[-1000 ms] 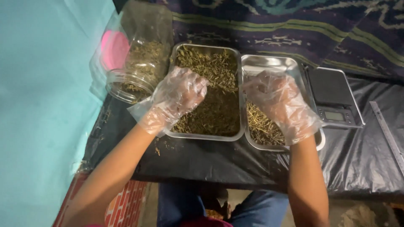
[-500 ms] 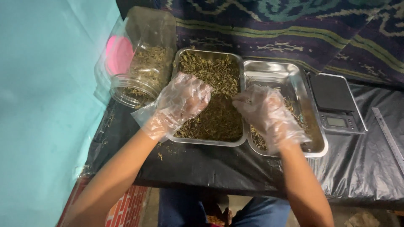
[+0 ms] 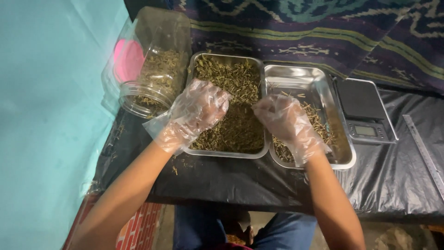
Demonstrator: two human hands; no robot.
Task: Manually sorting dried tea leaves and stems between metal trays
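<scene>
Sorting at the tabletop, black plastic sheet over it. Two steel trays sit side by side near the middle. The left tray is heaped with dried green-brown herb nearly wall to wall; the right tray shows mostly bare metal at its far end, with a thin scatter of twiggy stems along its near half. My reading: early to midway, with the bulk unsorted on the left and only a small pile moved over.

Left hand, in a loose clear glove, rests palm-down on the herb at the left tray's near-left part, fingers curled into the material; whether it actually grips anything I cannot tell. Right hand, also gloved, hangs over the rim where the trays meet, fingertips pinched together (what is between them is too small to make out).

A clear plastic jar lies tilted at the far-left corner, part-filled with the same herb. A small digital scale sits right of the trays, a metal ruler toward the right edge.

Against a second ago: the right hand has come leftward from the right tray's near half to the shared rim; the left hand has hardly shifted.
</scene>
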